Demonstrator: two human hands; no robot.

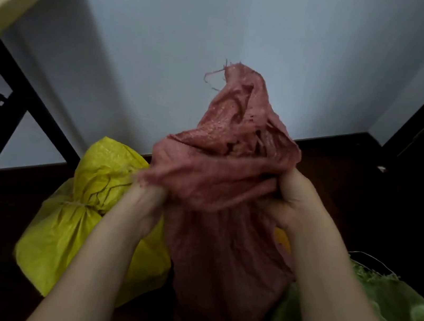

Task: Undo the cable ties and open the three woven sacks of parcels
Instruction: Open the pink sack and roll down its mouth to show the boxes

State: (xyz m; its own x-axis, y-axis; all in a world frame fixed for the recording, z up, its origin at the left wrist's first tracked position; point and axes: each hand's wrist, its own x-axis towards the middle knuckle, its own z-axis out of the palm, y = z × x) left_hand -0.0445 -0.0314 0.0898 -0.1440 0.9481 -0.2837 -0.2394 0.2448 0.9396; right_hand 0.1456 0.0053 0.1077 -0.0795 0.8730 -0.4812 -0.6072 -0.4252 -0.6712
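gripping the red sack (226, 218) neck, left hand (142, 205) and right hand (293, 203) curled tight

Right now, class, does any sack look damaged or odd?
Yes. The red sack, gripped at its neck by the left hand and right hand, has a frayed top edge with loose threads. The yellow sack behind is still cinched shut, and the green sack also shows stray fibres.

Red woven sack (223, 240) upright at centre, frayed mouth gathered, yellow woven sack (68, 234) at 8 o'clock, neck cinched by tie (78, 206), green woven sack (400, 315) at 4 o'clock
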